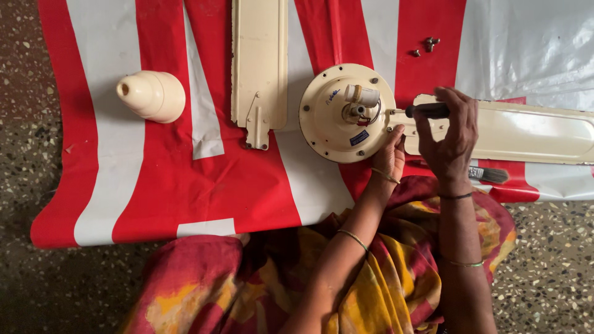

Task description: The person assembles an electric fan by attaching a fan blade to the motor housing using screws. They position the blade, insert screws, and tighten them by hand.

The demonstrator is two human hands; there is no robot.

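Note:
A cream ceiling-fan motor housing (337,120) lies on a red and white striped sheet (154,173). My right hand (448,133) grips a black-handled screwdriver (427,111) whose shaft points left at the joint between the motor and a cream fan blade (532,131). My left hand (390,154) rests against the motor's right rim, just below the screwdriver tip, fingers curled on the rim and blade bracket.
A second cream blade (260,59) lies loose left of the motor. A cream cone-shaped cover (151,94) sits at the far left. A few small screws (428,44) lie at the back. A paint brush (489,174) lies under my right wrist. Speckled floor surrounds the sheet.

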